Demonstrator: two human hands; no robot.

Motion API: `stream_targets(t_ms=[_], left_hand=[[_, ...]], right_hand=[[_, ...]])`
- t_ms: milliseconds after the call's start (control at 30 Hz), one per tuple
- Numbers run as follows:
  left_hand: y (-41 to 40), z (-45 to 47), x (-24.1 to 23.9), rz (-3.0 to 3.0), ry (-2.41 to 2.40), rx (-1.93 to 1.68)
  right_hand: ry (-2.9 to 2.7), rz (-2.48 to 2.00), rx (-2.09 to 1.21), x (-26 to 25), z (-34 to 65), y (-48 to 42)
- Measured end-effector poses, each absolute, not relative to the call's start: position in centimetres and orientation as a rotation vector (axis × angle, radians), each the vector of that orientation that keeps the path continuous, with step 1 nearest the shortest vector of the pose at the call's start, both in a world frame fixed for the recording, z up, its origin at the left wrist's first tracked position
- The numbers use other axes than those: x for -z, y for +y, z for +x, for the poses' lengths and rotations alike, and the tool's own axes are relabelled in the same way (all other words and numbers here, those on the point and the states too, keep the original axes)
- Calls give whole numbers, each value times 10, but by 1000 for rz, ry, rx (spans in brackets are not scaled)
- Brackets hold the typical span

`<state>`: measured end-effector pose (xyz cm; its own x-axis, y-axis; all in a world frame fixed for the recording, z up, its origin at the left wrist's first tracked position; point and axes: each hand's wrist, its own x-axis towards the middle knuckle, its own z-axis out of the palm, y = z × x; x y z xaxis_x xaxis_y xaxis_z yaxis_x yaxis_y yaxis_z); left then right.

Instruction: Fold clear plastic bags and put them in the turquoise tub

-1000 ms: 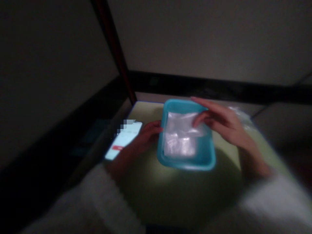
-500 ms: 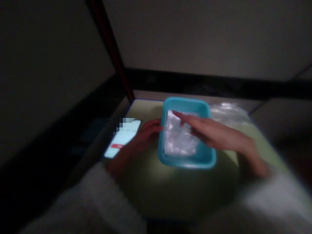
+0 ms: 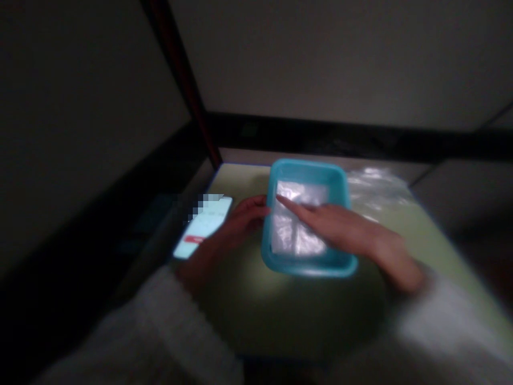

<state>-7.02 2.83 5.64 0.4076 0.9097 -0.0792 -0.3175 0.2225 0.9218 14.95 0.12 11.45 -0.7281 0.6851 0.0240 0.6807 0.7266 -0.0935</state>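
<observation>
A turquoise plastic tub [image 3: 308, 267] stands in the middle of a small pale green table [image 3: 280, 310]. Clear plastic bags [image 3: 296, 235] lie flat inside it. My right hand [image 3: 340, 227] reaches over the tub from the right, fingers stretched out flat on the bags. My left hand [image 3: 244, 216] rests against the tub's left wall, fingers curled on its rim. Both arms wear white fuzzy sleeves.
A lit phone [image 3: 202, 227] lies on the table's left edge beside my left hand. A pile of clear plastic bags [image 3: 374, 187] sits at the back right of the table. A dark red post [image 3: 182, 80] rises behind the table's far left corner.
My right hand has come down from above the tub and flattened onto the bags, sliding left. The bag it lifted now lies flat. The left hand has stayed at the tub's side.
</observation>
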Motion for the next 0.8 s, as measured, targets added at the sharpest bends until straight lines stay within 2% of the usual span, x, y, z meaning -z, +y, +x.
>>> stream_targets(t_ms=[233, 500, 800], left_hand=[[28, -70, -59, 1012, 745, -956], [27, -71, -59, 1012, 771, -953], [27, -72, -58, 998, 772, -951]], right_hand=[[-2812, -1114, 6, -108, 141, 6], [-3017, -991, -197, -107, 142, 6], [-3005, -1112, -435, -111, 142, 1]])
